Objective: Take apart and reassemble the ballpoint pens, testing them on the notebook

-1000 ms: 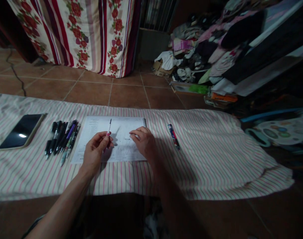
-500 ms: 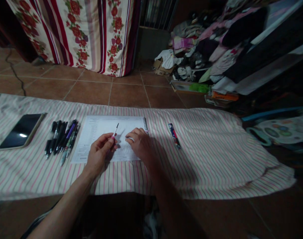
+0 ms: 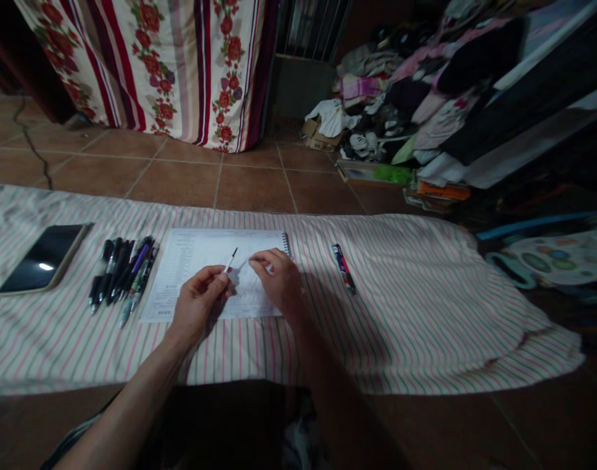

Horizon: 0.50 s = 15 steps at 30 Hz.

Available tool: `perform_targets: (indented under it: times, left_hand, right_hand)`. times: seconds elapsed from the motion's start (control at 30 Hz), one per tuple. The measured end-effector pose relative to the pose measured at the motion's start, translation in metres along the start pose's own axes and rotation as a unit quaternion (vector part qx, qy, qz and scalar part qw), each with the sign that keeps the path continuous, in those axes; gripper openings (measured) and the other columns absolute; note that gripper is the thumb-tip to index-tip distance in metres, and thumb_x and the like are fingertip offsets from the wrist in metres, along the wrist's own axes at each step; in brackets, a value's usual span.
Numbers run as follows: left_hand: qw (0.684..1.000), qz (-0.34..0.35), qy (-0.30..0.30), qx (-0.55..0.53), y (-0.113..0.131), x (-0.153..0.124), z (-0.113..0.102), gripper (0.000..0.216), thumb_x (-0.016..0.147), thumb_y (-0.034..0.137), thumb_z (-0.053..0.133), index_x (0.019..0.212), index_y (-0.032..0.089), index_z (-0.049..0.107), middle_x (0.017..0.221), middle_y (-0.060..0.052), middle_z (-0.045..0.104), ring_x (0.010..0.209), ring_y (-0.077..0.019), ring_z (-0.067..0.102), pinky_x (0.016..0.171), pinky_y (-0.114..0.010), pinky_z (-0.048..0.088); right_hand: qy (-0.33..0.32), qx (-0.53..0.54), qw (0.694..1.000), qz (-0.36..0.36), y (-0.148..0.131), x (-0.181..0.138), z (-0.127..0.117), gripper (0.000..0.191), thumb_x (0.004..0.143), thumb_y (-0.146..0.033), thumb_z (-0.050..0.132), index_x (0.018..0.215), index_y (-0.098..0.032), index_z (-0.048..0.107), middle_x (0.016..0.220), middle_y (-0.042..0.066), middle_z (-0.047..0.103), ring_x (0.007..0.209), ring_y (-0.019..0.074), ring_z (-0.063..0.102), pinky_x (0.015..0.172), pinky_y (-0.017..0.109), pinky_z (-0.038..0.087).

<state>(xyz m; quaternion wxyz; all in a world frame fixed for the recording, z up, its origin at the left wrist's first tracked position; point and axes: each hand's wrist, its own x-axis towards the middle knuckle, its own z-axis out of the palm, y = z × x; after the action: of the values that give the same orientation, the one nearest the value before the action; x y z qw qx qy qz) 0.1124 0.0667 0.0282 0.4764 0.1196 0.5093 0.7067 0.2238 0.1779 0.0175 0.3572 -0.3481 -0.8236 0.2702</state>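
Observation:
My left hand [image 3: 196, 301] pinches a thin pen [image 3: 229, 261] with a pink grip, its dark tip pointing up and to the right. Close beside it, my right hand [image 3: 279, 281] is curled over a spiral notebook [image 3: 191, 258], its fingertips closed on a small pale piece that I cannot make out. Both hands hover over the notebook's open white page, which lies on a pink-striped cloth [image 3: 416, 307].
A row of several pens [image 3: 125, 271] lies left of the notebook, and a phone [image 3: 41, 256] lies further left. One red and blue pen [image 3: 343, 267] lies to the right. A floral curtain [image 3: 171, 65] and a heap of clothes [image 3: 406, 98] stand behind on the tiled floor.
The pen in my left hand has tilted from upright to leaning right, towards my right hand. My right hand has lifted slightly and moved closer to the pen's tip.

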Motion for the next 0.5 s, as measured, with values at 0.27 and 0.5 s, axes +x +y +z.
perform_targets:
  times: [0.27, 0.5]
  left_hand:
    - [0.997, 0.002, -0.007, 0.075, -0.001, -0.002, 0.001, 0.035, 0.057, 0.036, 0.081, 0.082, 0.016, 0.066, 0.057, 0.003, 0.059, 0.048, -0.0062, 0.053, 0.044, -0.015, 0.039]
    - [0.990, 0.025, -0.011, 0.136, -0.009, 0.000, 0.000, 0.032, 0.062, 0.039, 0.077, 0.082, 0.017, 0.066, 0.061, 0.002, 0.060, 0.055, -0.0086, 0.055, 0.052, -0.019, 0.045]
  right_hand:
    - [0.076, 0.345, 0.896, 0.268, -0.002, 0.007, -0.004, 0.020, 0.070, -0.036, 0.065, 0.080, -0.019, 0.067, 0.075, 0.001, 0.067, 0.067, 0.0121, 0.056, 0.063, 0.024, 0.041]
    - [0.061, 0.457, 0.821, 0.335, -0.011, 0.005, -0.011, 0.023, 0.063, -0.039, 0.071, 0.076, -0.020, 0.069, 0.080, 0.000, 0.068, 0.066, 0.0073, 0.055, 0.061, 0.019, 0.041]
